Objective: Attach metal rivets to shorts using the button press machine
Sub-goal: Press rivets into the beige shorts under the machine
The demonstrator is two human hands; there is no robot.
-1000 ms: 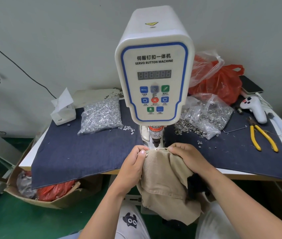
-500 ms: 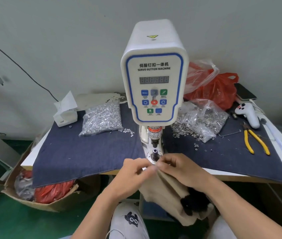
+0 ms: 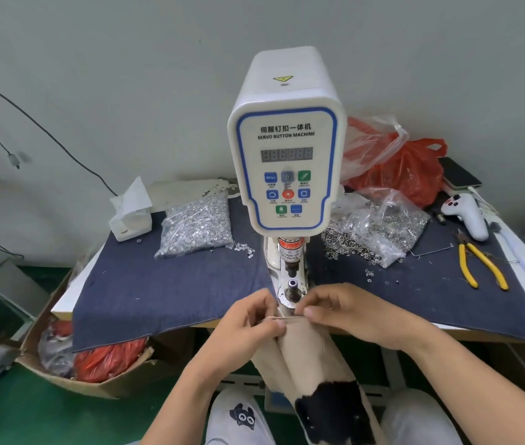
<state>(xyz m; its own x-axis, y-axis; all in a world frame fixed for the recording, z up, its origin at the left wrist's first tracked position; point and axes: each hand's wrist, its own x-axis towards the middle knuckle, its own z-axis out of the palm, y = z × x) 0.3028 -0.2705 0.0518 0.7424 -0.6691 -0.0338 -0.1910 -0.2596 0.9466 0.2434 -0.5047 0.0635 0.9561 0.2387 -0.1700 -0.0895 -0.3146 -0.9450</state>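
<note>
Plain grey-white wall [image 3: 126, 75] with a black cable [image 3: 46, 133] across it. Green floor [image 3: 14, 419]. White bench [image 3: 72, 293] under dark blue denim cloth [image 3: 165, 290]. Cardboard box [image 3: 100, 385] below.

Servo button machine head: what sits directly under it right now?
Under the servo button machine the punch and lower die stand bare. Both hands pinch the tan shorts just in front. Any rivet on the die is too small to tell.
</note>
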